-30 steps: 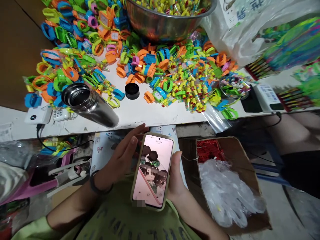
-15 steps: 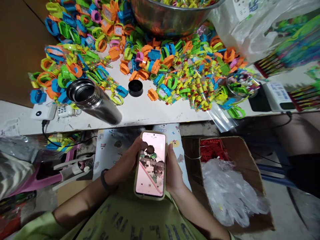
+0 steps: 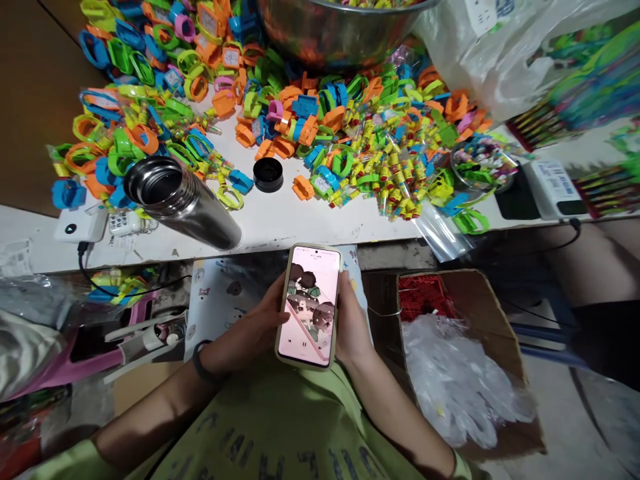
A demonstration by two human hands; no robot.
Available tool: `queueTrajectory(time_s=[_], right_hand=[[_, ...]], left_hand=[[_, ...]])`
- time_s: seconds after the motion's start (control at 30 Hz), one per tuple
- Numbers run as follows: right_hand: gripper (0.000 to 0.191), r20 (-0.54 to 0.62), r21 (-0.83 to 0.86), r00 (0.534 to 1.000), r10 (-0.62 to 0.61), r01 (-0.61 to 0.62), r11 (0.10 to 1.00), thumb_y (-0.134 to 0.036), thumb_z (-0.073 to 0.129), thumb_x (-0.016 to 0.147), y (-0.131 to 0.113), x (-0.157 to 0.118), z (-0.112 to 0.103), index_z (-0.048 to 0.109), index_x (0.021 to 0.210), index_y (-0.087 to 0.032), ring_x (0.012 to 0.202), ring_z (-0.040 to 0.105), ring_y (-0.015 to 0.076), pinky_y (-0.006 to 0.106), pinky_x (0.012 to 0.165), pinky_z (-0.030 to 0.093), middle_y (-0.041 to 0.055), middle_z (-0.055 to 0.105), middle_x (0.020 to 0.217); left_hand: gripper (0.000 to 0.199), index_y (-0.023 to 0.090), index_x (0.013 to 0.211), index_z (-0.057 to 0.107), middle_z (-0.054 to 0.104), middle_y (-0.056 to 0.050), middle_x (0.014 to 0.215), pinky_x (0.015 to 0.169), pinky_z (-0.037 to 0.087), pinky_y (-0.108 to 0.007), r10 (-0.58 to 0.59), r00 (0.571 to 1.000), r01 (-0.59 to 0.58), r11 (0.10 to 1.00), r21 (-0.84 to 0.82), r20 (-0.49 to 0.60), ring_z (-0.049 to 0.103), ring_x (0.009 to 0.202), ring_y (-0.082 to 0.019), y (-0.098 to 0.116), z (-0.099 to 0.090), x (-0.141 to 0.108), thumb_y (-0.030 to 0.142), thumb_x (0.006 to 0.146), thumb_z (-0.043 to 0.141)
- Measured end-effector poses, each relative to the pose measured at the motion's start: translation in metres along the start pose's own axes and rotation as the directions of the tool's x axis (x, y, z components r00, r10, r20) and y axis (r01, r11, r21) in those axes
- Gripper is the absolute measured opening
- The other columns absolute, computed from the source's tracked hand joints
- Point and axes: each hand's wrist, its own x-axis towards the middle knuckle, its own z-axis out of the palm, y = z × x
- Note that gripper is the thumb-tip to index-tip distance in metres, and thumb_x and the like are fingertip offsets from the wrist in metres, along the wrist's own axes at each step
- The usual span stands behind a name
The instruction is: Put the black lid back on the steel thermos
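A smartphone (image 3: 309,307) in a pale case is held upright over my lap, its lit pink screen showing cartoon figures and playback buttons. My left hand (image 3: 263,320) grips its left side, and the thumb rests at the screen's edge. Along the right side, my right hand (image 3: 351,320) is closed on the phone, with most fingers hidden behind it. Beyond the phone, on the white table, an uncapped steel thermos (image 3: 195,210) leans in view at the left. Its black lid (image 3: 268,175) lies near the middle.
Piles of colourful toy watches (image 3: 220,100) and small candy-filled tubes (image 3: 390,167) cover the table. Behind them stands a metal bowl (image 3: 340,33). A cardboard box (image 3: 500,333) with plastic bags (image 3: 460,380) sits at lower right. Another person's leg (image 3: 600,260) shows at right.
Both hands have raised the phone slightly up and to the right, nearer the table edge. The left thumb has come over the screen's left edge.
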Motion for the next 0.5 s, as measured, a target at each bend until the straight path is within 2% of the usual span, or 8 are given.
queueTrajectory(time_s=[0.1, 0.17, 0.3, 0.4, 0.5], right_hand=[[0.057, -0.015, -0.084, 0.999, -0.049, 0.047, 0.995, -0.031, 0.076, 0.073, 0.0019, 0.0011, -0.0014, 0.052, 0.125, -0.03, 0.087, 0.069, 0.0254, 0.036, 0.075, 0.054, 0.0015, 0.072, 0.109], [0.056, -0.025, -0.099, 0.997, -0.068, 0.065, 0.993, -0.022, 0.071, 0.071, 0.0023, 0.0011, -0.002, 0.053, 0.123, -0.029, 0.083, 0.069, 0.0237, 0.034, 0.073, 0.053, 0.0, 0.072, 0.105], [0.051, -0.022, -0.098, 0.994, -0.11, 0.107, 0.989, -0.021, 0.057, 0.07, 0.0007, 0.001, -0.0046, 0.057, 0.12, -0.026, 0.092, 0.066, 0.0257, 0.037, 0.08, 0.051, 0.0005, 0.072, 0.104], [0.044, -0.018, -0.111, 0.992, -0.129, 0.126, 0.986, -0.024, 0.057, 0.073, -0.0006, 0.0007, -0.006, 0.059, 0.117, -0.025, 0.098, 0.064, 0.0267, 0.036, 0.082, 0.049, 0.0011, 0.071, 0.107], [0.043, -0.033, -0.109, 0.994, -0.102, 0.098, 0.989, -0.026, 0.062, 0.075, -0.0012, -0.0001, -0.0051, 0.057, 0.118, -0.026, 0.096, 0.064, 0.0257, 0.034, 0.079, 0.049, 0.0004, 0.071, 0.106]], left_hand=[[0.071, 0.037, 0.149, 0.029, 0.041, 0.002, 0.151, 0.109, 0.038, -0.04, 0.029, 1.0, -0.029, 1.0, 0.002, 0.004, 0.035, 0.14, -0.03, 0.0016, -0.0003, -0.0001, 0.026, 0.087, 0.061], [0.074, 0.037, 0.149, 0.029, 0.042, 0.0, 0.151, 0.108, 0.039, -0.04, 0.024, 1.0, -0.024, 1.0, -0.004, 0.004, 0.037, 0.139, -0.031, 0.0006, -0.0006, 0.0002, 0.026, 0.085, 0.064], [0.078, 0.034, 0.15, 0.028, 0.039, -0.003, 0.153, 0.109, 0.038, -0.044, 0.028, 1.0, -0.028, 0.999, -0.024, -0.012, 0.035, 0.14, -0.032, -0.0019, -0.0018, 0.001, 0.022, 0.082, 0.064], [0.079, 0.034, 0.15, 0.03, 0.035, -0.001, 0.155, 0.112, 0.034, -0.044, 0.031, 1.0, -0.031, 0.999, -0.034, -0.002, 0.026, 0.145, -0.031, -0.0022, -0.0028, 0.0011, 0.017, 0.08, 0.062], [0.079, 0.034, 0.149, 0.03, 0.032, 0.001, 0.157, 0.113, 0.032, -0.042, 0.037, 0.999, -0.035, 0.998, -0.054, 0.02, 0.02, 0.147, -0.029, -0.0025, -0.0043, 0.0008, 0.013, 0.08, 0.06]])
